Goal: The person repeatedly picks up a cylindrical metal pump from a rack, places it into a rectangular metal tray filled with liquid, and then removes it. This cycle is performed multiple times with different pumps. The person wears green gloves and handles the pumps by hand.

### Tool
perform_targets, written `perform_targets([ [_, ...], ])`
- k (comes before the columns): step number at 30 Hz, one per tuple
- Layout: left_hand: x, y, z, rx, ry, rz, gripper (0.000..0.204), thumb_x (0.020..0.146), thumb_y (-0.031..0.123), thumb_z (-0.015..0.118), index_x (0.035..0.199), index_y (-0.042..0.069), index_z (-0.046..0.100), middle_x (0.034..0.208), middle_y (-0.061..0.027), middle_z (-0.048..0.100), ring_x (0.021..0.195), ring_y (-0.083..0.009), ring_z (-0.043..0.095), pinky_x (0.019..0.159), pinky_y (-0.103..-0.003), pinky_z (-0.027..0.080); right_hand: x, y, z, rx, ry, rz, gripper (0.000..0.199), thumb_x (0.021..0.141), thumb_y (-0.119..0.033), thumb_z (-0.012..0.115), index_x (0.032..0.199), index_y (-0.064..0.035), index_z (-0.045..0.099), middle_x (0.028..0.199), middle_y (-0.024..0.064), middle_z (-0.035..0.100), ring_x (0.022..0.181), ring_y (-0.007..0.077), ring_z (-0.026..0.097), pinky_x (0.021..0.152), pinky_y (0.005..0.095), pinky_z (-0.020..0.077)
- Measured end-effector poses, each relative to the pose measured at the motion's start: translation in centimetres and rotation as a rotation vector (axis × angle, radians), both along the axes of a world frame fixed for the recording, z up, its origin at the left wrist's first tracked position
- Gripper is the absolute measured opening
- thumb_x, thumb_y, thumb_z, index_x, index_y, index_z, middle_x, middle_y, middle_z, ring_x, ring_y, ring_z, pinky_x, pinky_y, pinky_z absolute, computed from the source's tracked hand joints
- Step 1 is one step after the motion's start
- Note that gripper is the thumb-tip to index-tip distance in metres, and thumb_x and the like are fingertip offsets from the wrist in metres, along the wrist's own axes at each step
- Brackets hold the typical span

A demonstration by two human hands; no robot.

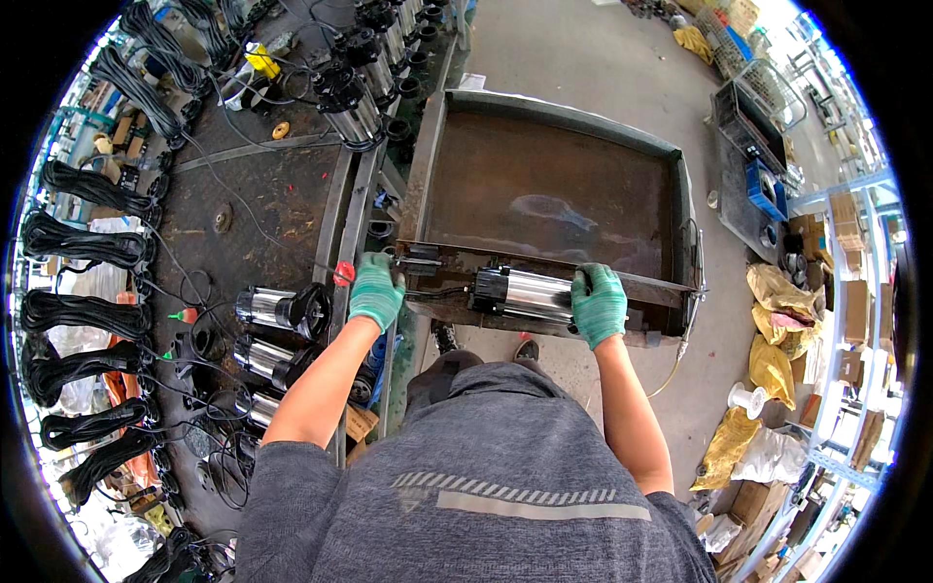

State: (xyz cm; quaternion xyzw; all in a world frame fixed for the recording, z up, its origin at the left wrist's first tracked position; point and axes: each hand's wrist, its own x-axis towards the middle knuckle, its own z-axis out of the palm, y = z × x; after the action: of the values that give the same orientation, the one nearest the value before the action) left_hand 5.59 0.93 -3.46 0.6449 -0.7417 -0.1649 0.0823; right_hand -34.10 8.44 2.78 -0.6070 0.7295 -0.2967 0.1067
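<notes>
A person, seen from above, stands at the near side of a shallow, rust-brown metal tray (554,175), both hands in green knit gloves. A silver-and-black motor (530,294) lies on its side along the tray's near edge, its black end to the left, its shiny body to the right, just nearer than a thin metal bar (641,281) that crosses the tray. The right hand (599,304) is curled over the motor's right end, gripping it. The left hand (377,291) is at the tray's near left corner, fingers close together beside a small dark fitting (420,258); whether it pinches anything cannot be told. A black cable (437,293) runs from the motor's black end toward that hand, and a small red piece (343,273) sits just left of it. As for progress, this motor appears to be already laid in position with its cable attached, but not yet let go. On the dark bench (282,194) to the left, three similar motors (277,309) lie on their sides at the near end, and a row of upright motors (352,107) stands at the far end; which of these are finished or waiting is not clear. Coils of black cable (83,311) line the bench's left edge.
</notes>
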Motion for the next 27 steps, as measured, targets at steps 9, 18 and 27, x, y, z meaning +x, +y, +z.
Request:
perform_targets([
  [9,0.8,-4.7,1.1,0.227,-0.218,-0.396,0.048,0.099,0.027,0.058,0.143,0.009,0.050,0.129,-0.0260,0.058,0.115,-0.0455,0.060,0.098,-0.054,0.050,0.0,-0.5,0.0,-0.020,-0.005,-0.008,0.011,0.090,-0.015,0.066,0.096,-0.0059,0.070,0.094,0.0166,0.068,0.091,0.0396,0.063,0.082,0.0482,0.0510],
  [18,1.0,-3.5,-0.8,0.116,0.079,-0.224,0.025,0.097,0.019,0.066,0.120,0.008,0.064,0.111,-0.0195,0.069,0.106,-0.0415,0.065,0.088,-0.050,0.052,-0.1,-0.5,-0.4,0.012,-0.010,-0.019,0.012,0.090,-0.015,0.066,0.096,-0.0056,0.069,0.094,0.0161,0.068,0.092,0.0401,0.063,0.083,0.0487,0.0507],
  [27,-0.6,-0.3,-1.2,0.084,0.766,0.067,0.023,0.104,0.023,0.063,0.114,0.002,0.066,0.096,-0.0133,0.071,0.086,-0.0256,0.064,0.081,-0.036,0.052,-0.1,-0.5,-0.2,-0.036,0.018,0.011,0.011,0.091,-0.015,0.066,0.096,-0.0065,0.069,0.093,0.0157,0.068,0.091,0.0397,0.063,0.082,0.0487,0.0506],
])
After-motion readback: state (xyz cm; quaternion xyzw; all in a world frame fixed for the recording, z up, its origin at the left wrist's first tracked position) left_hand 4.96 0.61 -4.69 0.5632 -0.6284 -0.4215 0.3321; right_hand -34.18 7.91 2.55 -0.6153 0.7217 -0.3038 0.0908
